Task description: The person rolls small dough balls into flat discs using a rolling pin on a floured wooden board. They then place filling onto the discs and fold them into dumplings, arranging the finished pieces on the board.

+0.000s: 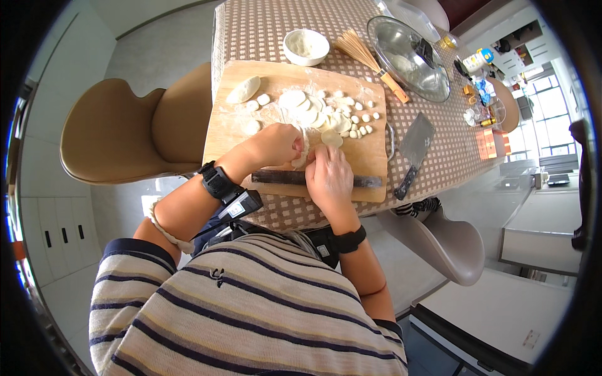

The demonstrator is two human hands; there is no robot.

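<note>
A floured wooden cutting board (225, 134) lies before me. My left hand (277, 143) is over its near middle, fingers curled against a pale strip of dough (304, 149). Beside it, my right hand (330, 175) is bent downward over the dark rolling pin (277, 177), its fingertips close to the strip and to a flat dough disc (332, 138). Whether those fingertips pinch anything is hidden. Beyond my hands lie overlapping flat dough wrappers (310, 113) and several small dough balls (359, 106). A large oval dough lump (243, 90) rests at the far left.
A white bowl of flour (306, 47) stands behind the board. A bamboo whisk (362, 54) and a glass-lidded bowl (408, 58) are at the far right. A cleaver (416, 145) lies right of the board's metal handle (390, 141). Chairs (108, 131) flank the checked tablecloth (451, 122).
</note>
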